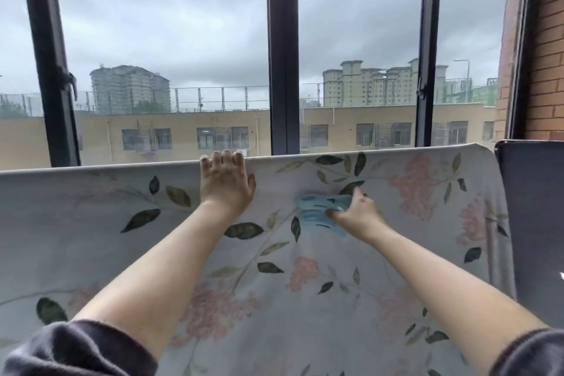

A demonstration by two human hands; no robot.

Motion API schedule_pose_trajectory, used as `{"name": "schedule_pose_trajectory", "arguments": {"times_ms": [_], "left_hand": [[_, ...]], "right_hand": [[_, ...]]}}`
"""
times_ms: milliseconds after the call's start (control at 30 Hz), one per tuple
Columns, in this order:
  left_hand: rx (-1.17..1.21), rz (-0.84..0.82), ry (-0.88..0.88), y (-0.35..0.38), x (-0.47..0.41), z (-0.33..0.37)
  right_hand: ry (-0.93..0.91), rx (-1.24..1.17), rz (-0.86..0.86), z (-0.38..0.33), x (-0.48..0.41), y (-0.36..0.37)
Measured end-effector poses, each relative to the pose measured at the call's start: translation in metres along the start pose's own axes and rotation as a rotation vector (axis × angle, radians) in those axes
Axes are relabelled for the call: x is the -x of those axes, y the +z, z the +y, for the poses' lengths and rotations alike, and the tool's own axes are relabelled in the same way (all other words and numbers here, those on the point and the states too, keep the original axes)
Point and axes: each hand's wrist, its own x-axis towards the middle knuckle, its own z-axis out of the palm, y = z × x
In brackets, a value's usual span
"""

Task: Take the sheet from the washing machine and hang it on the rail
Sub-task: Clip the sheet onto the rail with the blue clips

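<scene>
This is an enclosed balcony of an upper-floor flat, used for drying laundry. Dark-framed windows (283,70) line the front, and a red brick wall (546,55) closes the right side. A floral sheet (106,238) hangs below the glass. Apartment blocks (366,85) rise beyond a beige roofline (183,119).

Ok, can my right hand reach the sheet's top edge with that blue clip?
Probably yes: the right hand holds the blue clip just below the top of the sheet, with only bare fabric between.
</scene>
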Motion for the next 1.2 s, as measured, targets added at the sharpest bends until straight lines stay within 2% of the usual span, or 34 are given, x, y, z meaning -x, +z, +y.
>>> {"name": "schedule_pose_trajectory", "arguments": {"times_ms": [333, 700, 1000, 1200], "left_hand": [[0.036, 0.148, 0.161, 0.022, -0.048, 0.112], [0.055, 0.239, 0.402, 0.038, -0.116, 0.264], [0.072, 0.284, 0.450, 0.042, -0.142, 0.346], [0.058, 0.315, 0.455, 0.044, -0.154, 0.402]], "right_hand": [[0.018, -0.034, 0.017, 0.076, -0.051, -0.028], [0.093, 0.089, 0.065, 0.163, -0.127, -0.084], [0.259, 0.129, 0.168, 0.245, -0.158, -0.129], [0.264, 0.182, 0.206, 0.291, -0.175, -0.167]]}}
